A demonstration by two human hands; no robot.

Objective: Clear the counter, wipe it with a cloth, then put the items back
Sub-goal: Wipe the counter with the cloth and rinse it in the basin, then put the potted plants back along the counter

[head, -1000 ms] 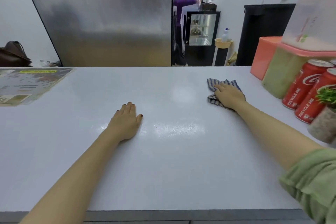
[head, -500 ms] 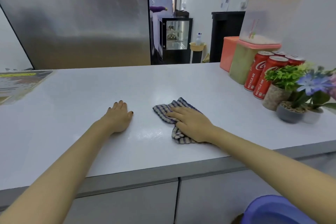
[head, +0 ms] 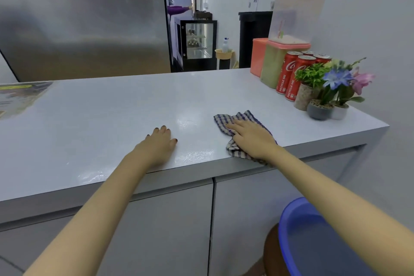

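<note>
Cloth (head: pixel 221 120) is checked and crumpled. It lies on the bench (head: pixel 112 119) right of centre, and its near end reaches the front edge. Right grip (head: pixel 251 139) is released, palm down on the cloth with fingers straight, pressing it flat rather than curling round it. Part of the cloth shows beyond the fingertips and part below the wrist.

Left grip (head: pixel 160 144) is also released and holds nothing, flat on the bare bench top with fingers together. It is left of the cloth and apart from it. Shiny patches (head: pixel 193 154) on the surface lie between the two hands.

Items are bunched at the right end of the bench:
- red cans (head: pixel 289 74) standing upright
- just in front of them, a speckled pot (head: pixel 303 96) with greenery and two small pots (head: pixel 320 111) with blue and pink flowers
- behind the cans, a green container (head: pixel 272 67) with a pink lid and a clear container (head: pixel 293 18) stacked on it
- a pink box (head: pixel 257 56) beside that stack

Far left of the bench has a printed sheet (head: pixel 20 96) lying flat. Grey cabinet doors (head: pixel 168 219) run under the bench. A blue basin (head: pixel 313 242) is at lower right, below bench level — its contents can't be made out. A steel panel (head: pixel 89 18) stands behind the bench.
</note>
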